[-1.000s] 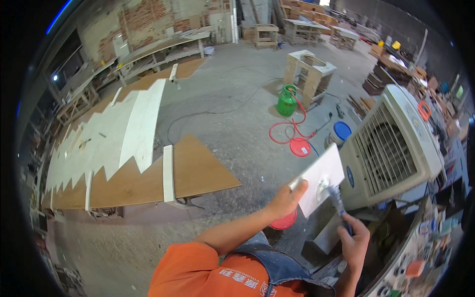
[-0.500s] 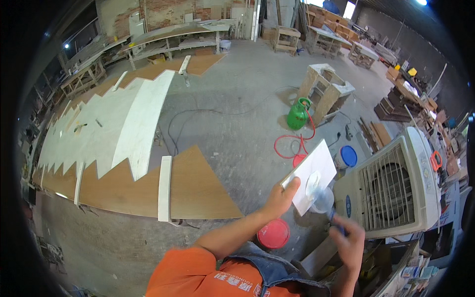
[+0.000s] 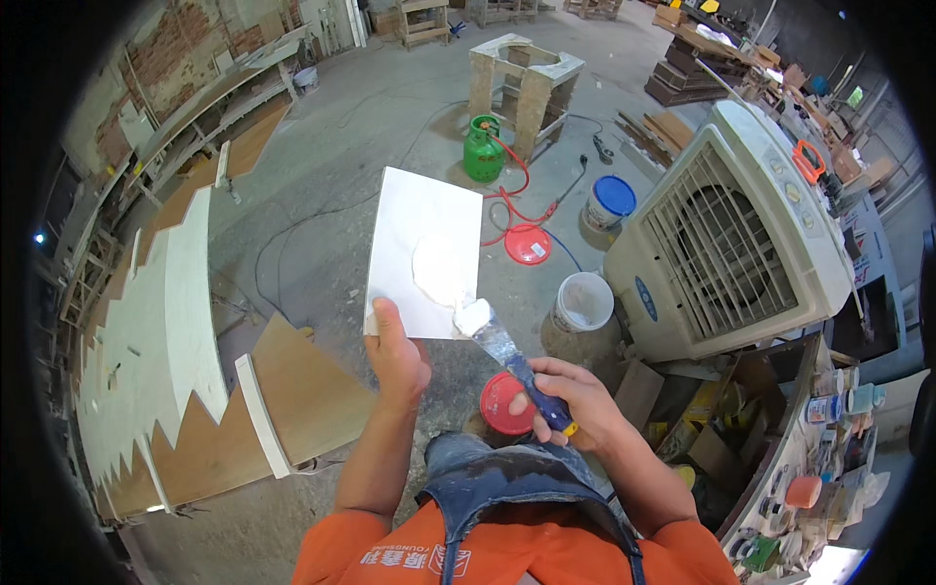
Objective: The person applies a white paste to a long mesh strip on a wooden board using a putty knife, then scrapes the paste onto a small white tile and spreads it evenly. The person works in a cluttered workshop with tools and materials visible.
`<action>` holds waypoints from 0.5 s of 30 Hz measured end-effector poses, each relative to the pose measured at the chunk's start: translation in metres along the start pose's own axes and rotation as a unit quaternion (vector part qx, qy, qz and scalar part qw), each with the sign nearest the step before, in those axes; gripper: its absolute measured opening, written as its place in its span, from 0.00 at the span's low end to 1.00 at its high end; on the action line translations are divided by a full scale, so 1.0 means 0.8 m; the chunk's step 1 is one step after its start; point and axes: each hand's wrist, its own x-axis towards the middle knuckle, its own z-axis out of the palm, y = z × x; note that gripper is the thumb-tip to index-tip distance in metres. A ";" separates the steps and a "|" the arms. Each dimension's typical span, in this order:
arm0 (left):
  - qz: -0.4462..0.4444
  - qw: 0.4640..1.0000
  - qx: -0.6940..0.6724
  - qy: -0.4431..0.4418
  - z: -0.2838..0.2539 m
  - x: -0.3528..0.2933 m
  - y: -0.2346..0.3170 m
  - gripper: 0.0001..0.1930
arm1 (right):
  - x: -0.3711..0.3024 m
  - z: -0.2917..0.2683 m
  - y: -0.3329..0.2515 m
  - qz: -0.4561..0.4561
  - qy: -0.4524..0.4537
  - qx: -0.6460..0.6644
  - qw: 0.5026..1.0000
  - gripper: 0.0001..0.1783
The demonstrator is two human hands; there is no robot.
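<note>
My left hand [image 3: 398,353] grips a white rectangular board [image 3: 414,219] by its lower left corner, thumb on top. A mound of white paste [image 3: 441,265] sits on the board's face. In my right hand [image 3: 577,402] is a putty knife [image 3: 526,375] with a dark blue, yellow-tipped handle. Its blade carries a lump of the same paste and meets the board's lower right corner. Below and beyond the knife stands an open white bucket [image 3: 583,304] with whitish residue inside. A red-lidded bucket [image 3: 508,403] is close in front of me, partly behind the knife handle.
An air cooler [image 3: 726,239] stands at the right, beside a blue-lidded bucket [image 3: 612,200]. Ahead are a green gas cylinder [image 3: 484,151] with red hose, a red lid [image 3: 527,245] and a wooden stand [image 3: 531,93]. Zigzag-edged panels [image 3: 185,312] lie at left; a cluttered shelf [image 3: 790,468] is lower right.
My view has turned right. The board now faces me more upright, and the putty knife has come up from near the bucket to the board's corner, loaded with paste.
</note>
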 end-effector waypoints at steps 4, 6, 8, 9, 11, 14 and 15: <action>-0.007 0.998 0.050 -0.049 0.014 -0.020 -0.028 0.23 | 0.032 -0.051 -0.052 -0.032 -0.039 0.007 0.999 0.23; -0.031 0.996 0.073 -0.040 0.032 -0.025 -0.034 0.23 | 0.037 -0.068 -0.103 -0.033 -0.058 -0.041 0.997 0.21; -0.089 0.992 0.085 0.003 0.072 -0.026 -0.050 0.22 | 0.044 -0.113 -0.123 -0.194 -0.013 -0.281 0.940 0.19; -0.077 0.994 0.080 0.011 0.093 -0.025 -0.060 0.22 | 0.048 -0.131 -0.131 -0.275 0.005 -0.387 0.880 0.18; -0.063 0.995 0.068 0.033 0.114 -0.021 -0.084 0.22 | 0.025 -0.134 -0.160 -0.345 0.001 -0.573 0.743 0.16; -0.006 0.975 0.219 0.043 0.112 -0.016 -0.093 0.23 | 0.024 -0.158 -0.198 -0.293 -0.036 -0.647 0.703 0.17; 0.007 0.962 0.267 0.049 0.113 -0.020 -0.094 0.23 | 0.036 -0.153 -0.204 -0.303 -0.034 -0.621 0.722 0.16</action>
